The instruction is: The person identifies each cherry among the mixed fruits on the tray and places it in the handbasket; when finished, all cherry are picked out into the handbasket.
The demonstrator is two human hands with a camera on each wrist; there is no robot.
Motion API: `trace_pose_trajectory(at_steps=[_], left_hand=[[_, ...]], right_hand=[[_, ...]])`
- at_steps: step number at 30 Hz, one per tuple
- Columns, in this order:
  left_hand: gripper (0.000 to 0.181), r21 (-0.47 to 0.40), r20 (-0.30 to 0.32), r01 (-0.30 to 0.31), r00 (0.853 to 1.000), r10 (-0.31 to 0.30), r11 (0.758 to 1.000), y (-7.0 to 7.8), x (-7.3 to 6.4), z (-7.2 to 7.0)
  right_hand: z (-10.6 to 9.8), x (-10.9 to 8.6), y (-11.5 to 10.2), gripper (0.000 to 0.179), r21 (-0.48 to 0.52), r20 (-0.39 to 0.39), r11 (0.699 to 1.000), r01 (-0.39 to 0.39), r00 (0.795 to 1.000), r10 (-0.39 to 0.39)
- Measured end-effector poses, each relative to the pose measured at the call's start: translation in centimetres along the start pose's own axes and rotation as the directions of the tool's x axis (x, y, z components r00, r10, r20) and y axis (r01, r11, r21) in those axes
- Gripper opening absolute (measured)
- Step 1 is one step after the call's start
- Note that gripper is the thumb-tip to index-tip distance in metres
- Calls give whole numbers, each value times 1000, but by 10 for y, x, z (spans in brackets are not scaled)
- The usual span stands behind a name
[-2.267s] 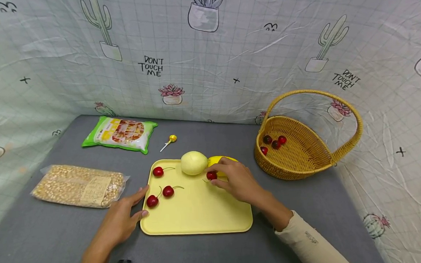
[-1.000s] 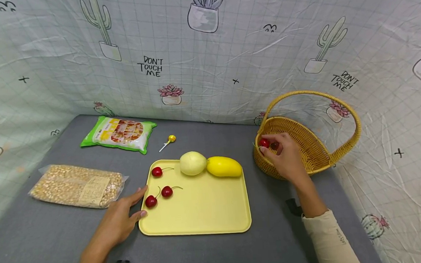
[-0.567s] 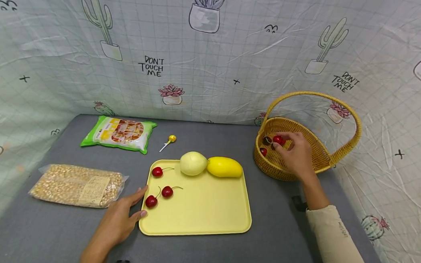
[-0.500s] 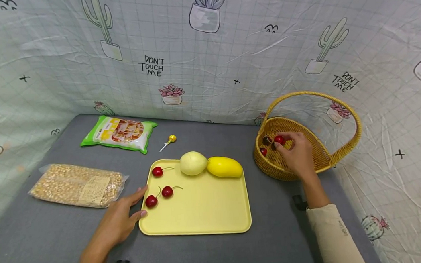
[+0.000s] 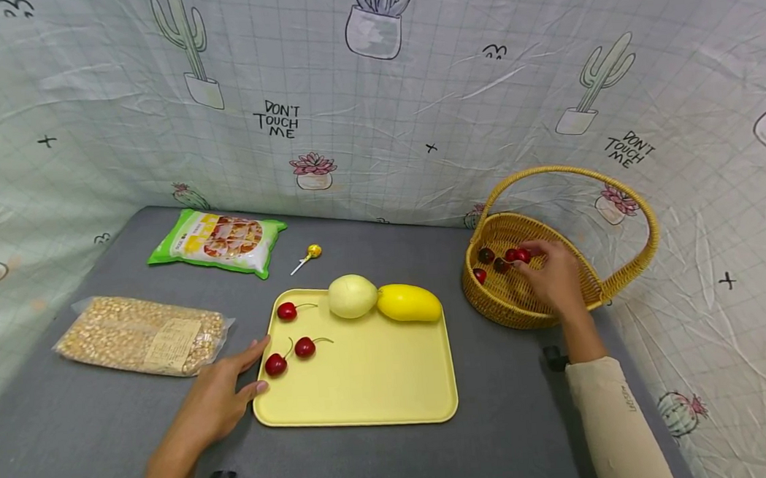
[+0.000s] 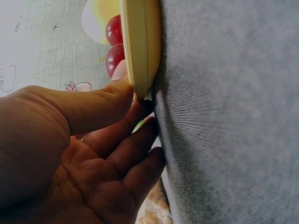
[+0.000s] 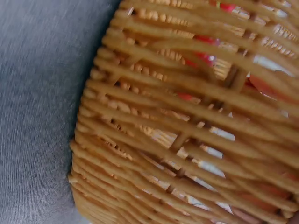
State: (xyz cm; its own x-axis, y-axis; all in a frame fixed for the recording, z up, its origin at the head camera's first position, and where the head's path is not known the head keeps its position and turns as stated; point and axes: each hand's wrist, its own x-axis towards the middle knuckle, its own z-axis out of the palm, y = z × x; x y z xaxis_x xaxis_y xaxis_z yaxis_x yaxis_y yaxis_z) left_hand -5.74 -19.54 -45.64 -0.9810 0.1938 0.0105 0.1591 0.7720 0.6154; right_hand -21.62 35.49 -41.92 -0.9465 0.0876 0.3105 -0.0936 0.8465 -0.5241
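On my head view, I see the right hand (image 5: 552, 272) out to the right of the tray (image 5: 379, 385), in the wicker basket (image 5: 509, 317), thumb and fingertips pinching a cherry (image 5: 522, 256); whether that fruit rests on the basket's floor I cannot tell. Four loose cherries (image 5: 486, 255) lie on the side nearer the tray. I take the step in hand to be setting this cherry down there; next I would want the fingers parting and lifting clear of the handle (image 5: 651, 230), then crossing to the three stemmed cherries (image 5: 305, 347) at the tray's left end. A pale round fruit (image 5: 352, 296) and a yellow elongated fruit (image 5: 409, 303) along the tray's far edge could get brushed on the way. The grain bag (image 5: 142, 335) lies left of the tray; a green-and-white packet (image 5: 218, 242) and a lollipop (image 5: 314, 251) lie beyond it on the table (image 5: 92, 432). My left wrist view shows the left hand (image 6: 88, 140) at the tray's left edge, thumb against the rim, fingers loosely extended. On my right wrist view, wickerwork blocks the grip.
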Motion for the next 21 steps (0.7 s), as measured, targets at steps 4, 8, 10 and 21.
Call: trace_pose_trajectory(at_steps=[4,8,10,21], left_hand=[[74,4,0,-1,1000,1,1000,0,0,0],[74,1,0,0,1000,0,1000,1,0,0],[75,-1,1,0,1000,0,1000,1,0,0],[74,-2,9,0,1000,0,1000,1,0,-1]], right_hand=[[-2,2,4,35,-11,43,1000,-22,999,22],[-3,4,4,36,-32,85,998,-45,995,48],[-3,4,3,37,-43,115,997,-61,991,66],[-4,3,4,32,-114,271,983,-144,947,170]])
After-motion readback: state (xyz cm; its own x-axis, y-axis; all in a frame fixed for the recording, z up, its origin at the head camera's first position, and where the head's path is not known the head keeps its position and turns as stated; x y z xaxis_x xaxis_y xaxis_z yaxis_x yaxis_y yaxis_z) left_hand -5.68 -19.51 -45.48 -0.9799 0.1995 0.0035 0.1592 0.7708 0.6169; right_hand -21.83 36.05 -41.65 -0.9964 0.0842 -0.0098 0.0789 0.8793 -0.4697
